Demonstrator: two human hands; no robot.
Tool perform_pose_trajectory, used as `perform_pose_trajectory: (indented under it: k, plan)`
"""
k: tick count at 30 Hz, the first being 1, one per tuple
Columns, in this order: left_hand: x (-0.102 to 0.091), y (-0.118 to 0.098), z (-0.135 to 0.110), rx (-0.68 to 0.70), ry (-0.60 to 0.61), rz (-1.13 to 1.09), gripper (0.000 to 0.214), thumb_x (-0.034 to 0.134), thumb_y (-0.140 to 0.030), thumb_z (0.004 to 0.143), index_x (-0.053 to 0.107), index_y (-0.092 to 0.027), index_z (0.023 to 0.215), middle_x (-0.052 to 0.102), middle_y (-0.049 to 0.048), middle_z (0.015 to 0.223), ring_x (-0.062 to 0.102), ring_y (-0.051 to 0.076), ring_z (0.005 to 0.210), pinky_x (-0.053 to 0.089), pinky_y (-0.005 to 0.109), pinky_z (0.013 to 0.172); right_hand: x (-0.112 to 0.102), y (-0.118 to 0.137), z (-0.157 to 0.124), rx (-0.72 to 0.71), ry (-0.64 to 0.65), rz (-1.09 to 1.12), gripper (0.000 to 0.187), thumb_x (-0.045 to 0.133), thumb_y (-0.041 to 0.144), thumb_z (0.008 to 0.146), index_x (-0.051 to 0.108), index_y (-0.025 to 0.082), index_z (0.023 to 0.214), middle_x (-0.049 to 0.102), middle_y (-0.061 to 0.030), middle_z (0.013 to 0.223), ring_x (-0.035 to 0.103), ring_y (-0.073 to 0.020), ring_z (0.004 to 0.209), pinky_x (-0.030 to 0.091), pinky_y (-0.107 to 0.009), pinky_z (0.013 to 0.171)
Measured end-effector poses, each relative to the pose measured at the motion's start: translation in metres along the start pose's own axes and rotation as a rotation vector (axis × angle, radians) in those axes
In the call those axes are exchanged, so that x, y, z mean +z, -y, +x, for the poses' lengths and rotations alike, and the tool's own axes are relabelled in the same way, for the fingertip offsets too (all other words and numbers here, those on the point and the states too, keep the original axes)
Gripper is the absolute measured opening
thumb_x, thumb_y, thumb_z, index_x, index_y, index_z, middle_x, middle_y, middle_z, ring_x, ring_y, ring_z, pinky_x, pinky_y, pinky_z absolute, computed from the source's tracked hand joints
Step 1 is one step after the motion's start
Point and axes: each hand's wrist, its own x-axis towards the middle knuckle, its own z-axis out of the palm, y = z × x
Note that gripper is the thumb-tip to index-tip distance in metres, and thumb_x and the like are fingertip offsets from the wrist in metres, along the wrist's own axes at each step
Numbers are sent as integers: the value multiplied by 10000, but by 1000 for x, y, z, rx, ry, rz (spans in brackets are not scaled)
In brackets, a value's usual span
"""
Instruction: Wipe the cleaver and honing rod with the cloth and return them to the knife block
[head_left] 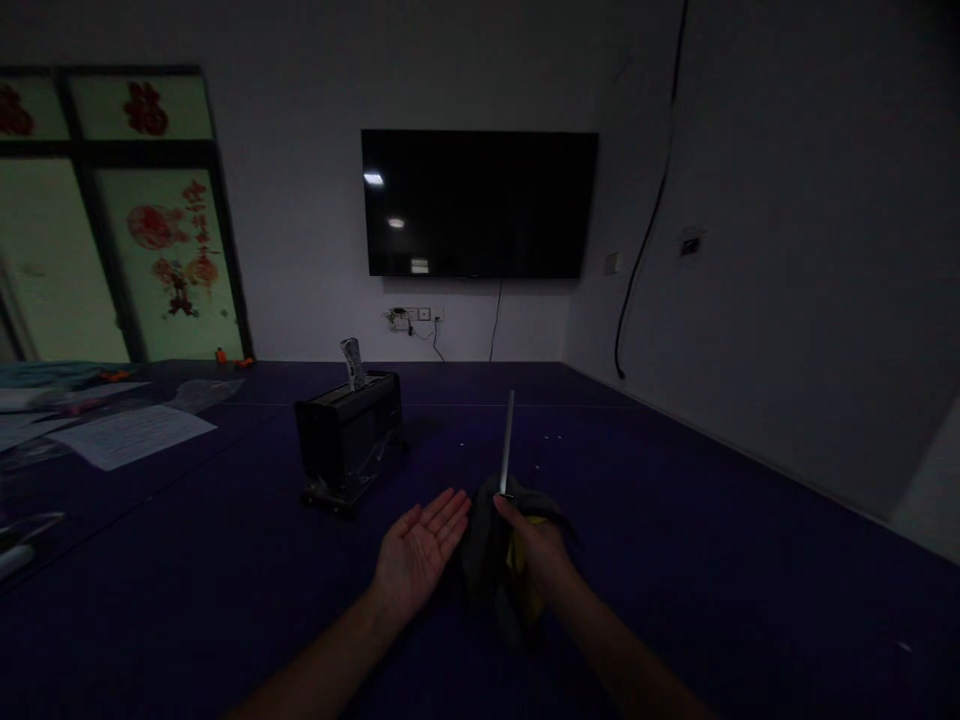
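My right hand [541, 548] is closed, its thumb at the base of a thin, pale, straight rod [508, 442] that points upward. A small dark piece sits at the rod's lower end, beside the thumb. Around and below this hand is bunched dark grey cloth [484, 540] with a yellow part [535, 598]; the dim light hides whether it is joined to the rod. To its left, my left hand [415, 556] lies open, palm up with fingers stretched out, near the cloth's edge. It holds nothing.
A black box-shaped appliance [349, 430] stands on the dark blue floor [225, 560], a crumpled wrapped object [352, 362] on top. Papers [135, 435] and clear plastic [204, 393] lie left. A television [480, 205] hangs on the far wall; a black cable [651, 225] hangs at right.
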Motion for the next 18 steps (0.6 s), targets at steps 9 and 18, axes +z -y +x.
perform_pose_trajectory:
  k: [9, 18]
  plan:
    - [14, 16, -8, 105, -275, 576, 325, 795, -359, 583, 565, -141, 654, 581, -16, 533, 499, 72, 437, 353, 180, 449, -4, -11, 4, 11, -28, -78, 463, 794, 506, 491, 669, 161, 775, 721, -91, 824, 681, -249, 748, 535, -286, 619]
    - [22, 27, -14, 127, -168, 849, 494, 747, -579, 522, 581, -157, 719, 541, -22, 637, 485, 111, 592, 355, 221, 571, -2, -6, -3, -308, 13, -341, 306, 769, 471, 554, 697, 229, 727, 713, -47, 877, 622, -242, 971, 420, -318, 938]
